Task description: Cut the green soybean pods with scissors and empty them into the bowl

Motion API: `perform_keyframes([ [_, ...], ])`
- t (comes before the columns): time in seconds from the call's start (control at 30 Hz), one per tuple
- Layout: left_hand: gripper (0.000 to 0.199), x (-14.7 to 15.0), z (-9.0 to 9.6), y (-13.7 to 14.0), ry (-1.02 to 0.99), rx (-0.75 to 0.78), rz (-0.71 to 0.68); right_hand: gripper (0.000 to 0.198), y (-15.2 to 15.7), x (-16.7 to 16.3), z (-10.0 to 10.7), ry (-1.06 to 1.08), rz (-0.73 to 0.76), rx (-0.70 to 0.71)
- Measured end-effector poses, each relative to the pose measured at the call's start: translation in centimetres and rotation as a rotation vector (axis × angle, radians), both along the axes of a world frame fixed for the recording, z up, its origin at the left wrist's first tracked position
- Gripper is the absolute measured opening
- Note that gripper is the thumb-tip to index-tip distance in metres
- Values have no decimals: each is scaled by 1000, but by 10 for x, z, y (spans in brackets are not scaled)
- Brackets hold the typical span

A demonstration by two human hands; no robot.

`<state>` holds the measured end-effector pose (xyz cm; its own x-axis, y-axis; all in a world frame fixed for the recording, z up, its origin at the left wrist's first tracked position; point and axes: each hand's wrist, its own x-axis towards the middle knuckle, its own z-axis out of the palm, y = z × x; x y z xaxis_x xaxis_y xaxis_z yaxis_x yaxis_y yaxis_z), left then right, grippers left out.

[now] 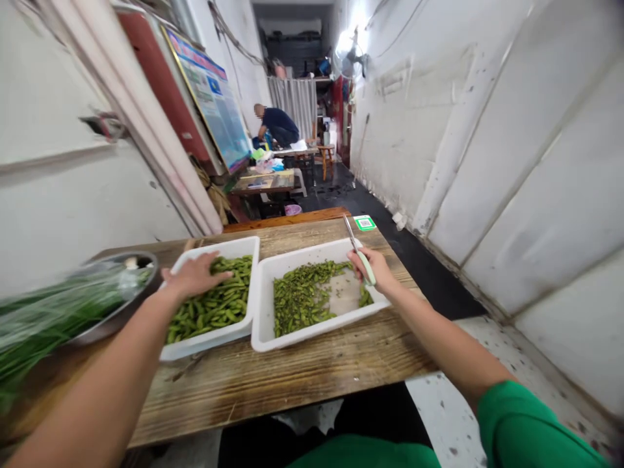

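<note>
My left hand [197, 276] is over the left white tray [209, 346], fingers spread above whole green edamame pods [219, 305]. The fingertips are at the pods; whether they touch them is unclear. In my right hand [375, 268] is a pair of scissors [364, 268] with a pale green handle, its metal blades pointing up and away from me. That hand is above the right end of a second white tray [312, 331]. Edamame pods [297, 299] and small cut bits lie mostly in its left part, with bare tray bottom showing towards the right.
Both trays stand on a wooden table [273, 380]. At the left, a metal bowl [151, 273] holds long green leafy stalks [73, 312] in clear plastic. A QR code card [364, 223] lies at the far right corner. Farther back, a person [280, 127] bends over another table.
</note>
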<state>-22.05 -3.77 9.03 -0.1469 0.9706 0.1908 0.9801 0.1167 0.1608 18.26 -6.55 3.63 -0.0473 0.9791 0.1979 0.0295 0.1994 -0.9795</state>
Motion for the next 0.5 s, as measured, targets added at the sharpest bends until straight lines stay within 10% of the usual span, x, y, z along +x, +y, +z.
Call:
perform_keyframes([
  [0.13,46,61,-4,17,171,109,-225,35,9,5,-2,166,-108,23],
  [0.3,27,190,-31,29,-181,-154,-778,33,15,10,-6,316,-136,-51],
  [0.5,8,284,-74,48,-906,-375,-691,34,15,9,-3,334,-110,-105],
])
